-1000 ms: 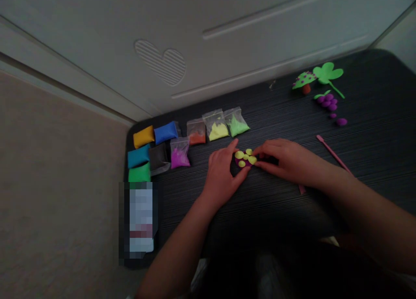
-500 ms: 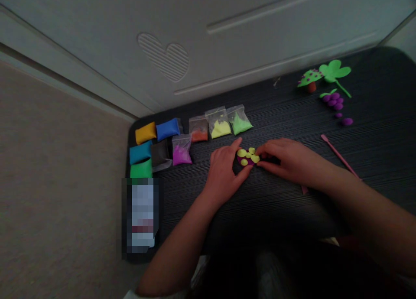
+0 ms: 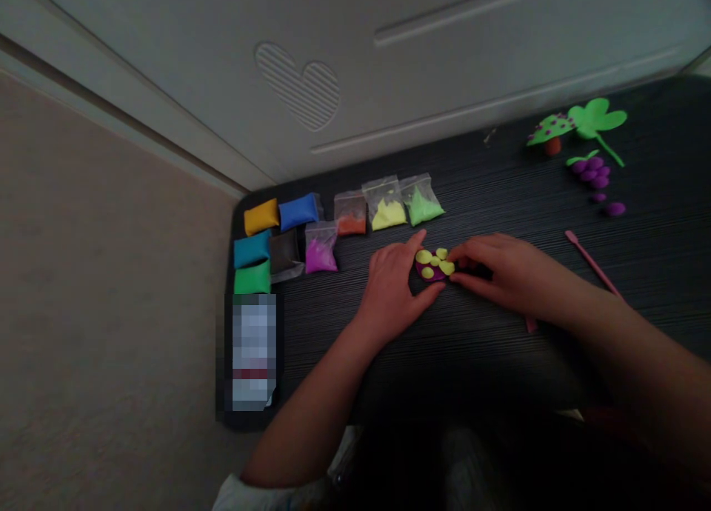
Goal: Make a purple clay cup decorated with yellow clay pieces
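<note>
A flat purple clay piece (image 3: 435, 272) with several yellow clay discs on top lies on the dark table between my hands. My left hand (image 3: 392, 285) curves round its left side, the thumb at the near edge and the index finger at the far edge. At the right edge, the thumb and fingers of my right hand (image 3: 494, 266) close in a pinch on a yellow disc. A pink modelling tool (image 3: 594, 261) lies beyond my right forearm. The flat end of a pink tool (image 3: 531, 324) shows below my right hand, partly covered.
Bags of yellow clay (image 3: 389, 213), light green clay (image 3: 425, 207) and other colours lie at the back left. A blurred-out item (image 3: 254, 352) sits at the left edge. Back right stand a clay mushroom (image 3: 552, 129), a green clover (image 3: 597, 118) and purple clay grapes (image 3: 592, 172).
The view has shifted, so the table and everything on it appear farther right and slightly higher. Both hands keep nearly the same grip around the clay piece.
</note>
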Available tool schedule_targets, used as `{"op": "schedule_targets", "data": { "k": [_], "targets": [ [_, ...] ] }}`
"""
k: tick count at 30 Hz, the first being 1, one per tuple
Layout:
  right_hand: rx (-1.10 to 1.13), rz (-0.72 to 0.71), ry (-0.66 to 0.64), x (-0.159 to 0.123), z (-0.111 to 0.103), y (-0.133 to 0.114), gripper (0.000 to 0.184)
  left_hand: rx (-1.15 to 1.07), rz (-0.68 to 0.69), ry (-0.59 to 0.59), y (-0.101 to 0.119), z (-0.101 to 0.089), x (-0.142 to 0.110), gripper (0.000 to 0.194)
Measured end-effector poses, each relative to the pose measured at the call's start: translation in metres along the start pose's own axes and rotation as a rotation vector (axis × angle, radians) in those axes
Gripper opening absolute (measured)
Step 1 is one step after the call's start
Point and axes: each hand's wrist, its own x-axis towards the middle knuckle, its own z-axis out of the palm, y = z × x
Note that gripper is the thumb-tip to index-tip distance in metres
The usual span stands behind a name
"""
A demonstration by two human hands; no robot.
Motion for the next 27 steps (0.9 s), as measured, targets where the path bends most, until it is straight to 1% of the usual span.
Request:
{"op": "schedule_targets", "data": {
  "k": [3, 6, 11, 16, 20, 23, 27],
  "targets": [
    [0.027, 0.037, 0.049, -0.001, -0.003, -0.001, 0.029, -0.021, -0.016, -0.014, 0.000, -0.001, 0.000, 0.078],
    [0.090, 0.085, 0.129, -0.003, -0.008, -0.001, 0.038, -0.025, -0.044, -0.032, 0.001, -0.003, 0.000, 0.079],
    [0.175, 0.160, 0.221, -0.003, -0.012, -0.002, 0.040, -0.056, -0.086, -0.029, 0.001, -0.003, 0.001, 0.080],
    [0.239, 0.183, 0.247, -0.002, -0.012, -0.001, 0.041, -0.072, -0.114, -0.015, -0.001, -0.002, 0.000, 0.078],
    [0.264, 0.214, 0.230, 0.001, -0.007, 0.007, 0.039, -0.151, -0.146, 0.013, -0.001, -0.004, 0.000, 0.076],
    [0.200, 0.209, 0.195, 0.004, -0.004, 0.013, 0.035, -0.302, -0.230, 0.060, -0.002, -0.008, 0.000, 0.076],
    [0.108, 0.141, 0.183, 0.005, -0.003, 0.012, 0.030, -0.790, -0.357, 0.069, 0.002, -0.017, 0.007, 0.076]
  ]
}}
